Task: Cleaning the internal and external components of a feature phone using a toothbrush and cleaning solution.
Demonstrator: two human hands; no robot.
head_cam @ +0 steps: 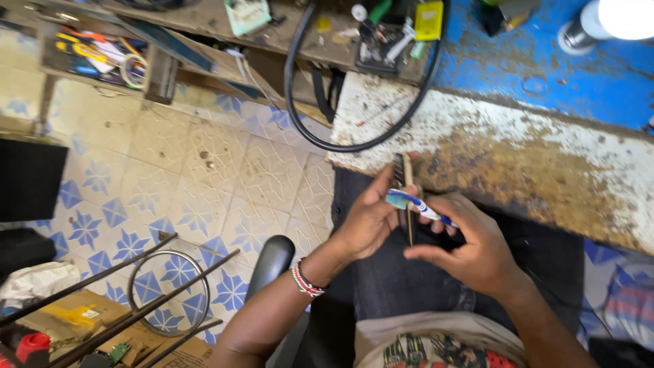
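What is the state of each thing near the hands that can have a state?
left hand: closed around the thin dark strip, holding it upright
right hand: gripping the blue and white pen
thin dark strip: held on edge, top end above the fingers
blue and white pen: tilted, lying across the strip
black cable: looped, hanging over the workbench edge
workbench: paint worn, rusty

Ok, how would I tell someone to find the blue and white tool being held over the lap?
Start at the worn white and rust workbench edge, then drop to the two hands over the dark trousers. The blue and white tool lies slantwise across the thin dark upright strip, between the left hand and the right hand. It is the only blue and white, pen-like thing there.
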